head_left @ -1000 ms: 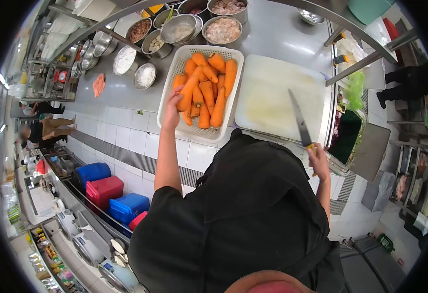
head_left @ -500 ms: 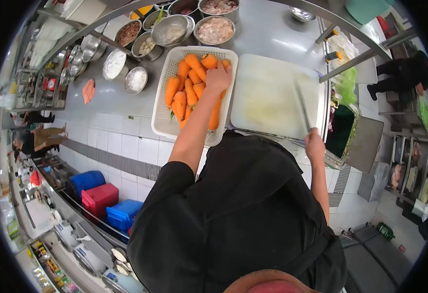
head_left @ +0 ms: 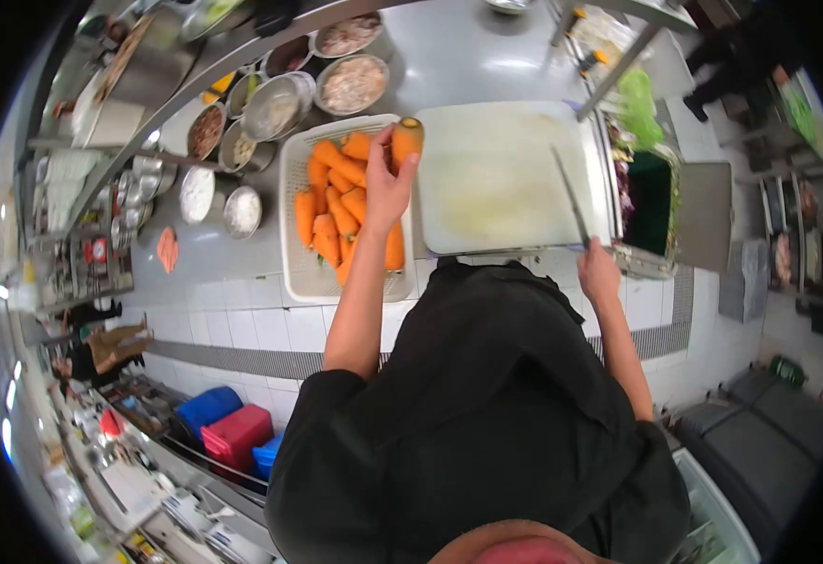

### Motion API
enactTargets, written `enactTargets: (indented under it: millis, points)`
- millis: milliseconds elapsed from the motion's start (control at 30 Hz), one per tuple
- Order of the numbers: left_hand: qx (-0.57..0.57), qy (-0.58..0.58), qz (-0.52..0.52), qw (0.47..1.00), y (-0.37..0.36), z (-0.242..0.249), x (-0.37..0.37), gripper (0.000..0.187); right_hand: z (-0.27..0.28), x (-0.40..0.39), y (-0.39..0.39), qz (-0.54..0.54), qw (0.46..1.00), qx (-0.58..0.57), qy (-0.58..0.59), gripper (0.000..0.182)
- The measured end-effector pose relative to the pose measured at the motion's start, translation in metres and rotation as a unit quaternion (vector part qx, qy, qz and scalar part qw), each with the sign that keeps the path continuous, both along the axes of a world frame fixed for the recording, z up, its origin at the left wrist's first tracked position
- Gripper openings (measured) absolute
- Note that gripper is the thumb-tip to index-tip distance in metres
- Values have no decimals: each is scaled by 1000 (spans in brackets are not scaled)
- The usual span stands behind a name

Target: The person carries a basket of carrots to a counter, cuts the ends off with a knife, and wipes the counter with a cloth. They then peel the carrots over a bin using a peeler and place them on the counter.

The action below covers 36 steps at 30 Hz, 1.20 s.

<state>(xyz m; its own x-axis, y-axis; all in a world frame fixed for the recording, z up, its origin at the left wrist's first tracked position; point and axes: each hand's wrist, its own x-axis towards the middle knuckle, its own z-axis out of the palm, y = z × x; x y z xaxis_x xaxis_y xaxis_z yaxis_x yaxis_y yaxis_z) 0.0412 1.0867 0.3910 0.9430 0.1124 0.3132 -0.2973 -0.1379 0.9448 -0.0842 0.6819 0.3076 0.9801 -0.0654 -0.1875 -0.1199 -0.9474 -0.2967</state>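
**Carrot lifted at the board's edge, knife held opposite**

A carrot is gripped by the left hand, the fingers wrapped around its lower part and its cut end pointing away from the body. It is held above the far right corner of a white basket, just beside the left edge of the cutting board. More carrots are piled in the basket below and to the left of that hand.

A knife is clasped by the right hand, the fingers closed around the handle, with the blade angled up over the right part of the board. Beyond this hand, to the right, a dark bin with green and purple scraps at its rim is seen.

Past the left hand, metal bowls with various contents are set out on the steel counter. Both arms are framed by a black shirt in the foreground.
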Motion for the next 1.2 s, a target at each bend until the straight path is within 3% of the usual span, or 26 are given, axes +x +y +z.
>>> enactTargets:
  millis: [67, 133, 167, 200, 267, 367, 467, 533, 633, 700, 900, 1200]
  points:
    - [28, 21, -57, 998, -36, 7, -12, 52, -8, 9, -7, 6, 998, -23, 52, 23]
    - [228, 77, -106, 965, -68, 7, -21, 51, 11, 12, -1, -35, 998, 43, -12, 33]
    - [265, 68, -112, 955, -86, 7, -26, 50, 21, 11, 1, -21, 998, 42, -38, 43]
    - [263, 71, -129, 953, -97, -4, -27, 50, 14, 11, -2, -37, 998, 40, -31, 43]
    - [344, 82, -157, 922, -114, -41, -28, 46, -11, 7, -16, 32, 993, -38, -104, 51]
    - [364, 93, -180, 909, -130, -69, -36, 44, -58, -34, -35, 37, 997, 15, -65, 57]
    - [373, 96, -181, 905, -138, -78, -36, 44, -22, -69, -40, -8, 1000, -9, 10, 57]
    - [370, 96, -188, 905, -137, -83, -47, 45, 15, -66, -34, -44, 997, 70, 0, 46]
    - [343, 79, -199, 914, -147, -89, -48, 46, 15, -46, -13, -44, 993, 101, -33, 33]
    - [331, 82, -191, 920, -150, -90, -48, 47, 3, -26, 2, -8, 997, 37, 61, 23]
    - [347, 105, -192, 912, -156, -91, -46, 48, 43, -9, 24, 26, 999, 37, 11, 16]
    - [343, 116, -204, 910, -152, -91, -42, 48, 95, -30, 20, 83, 995, 21, 48, 15]
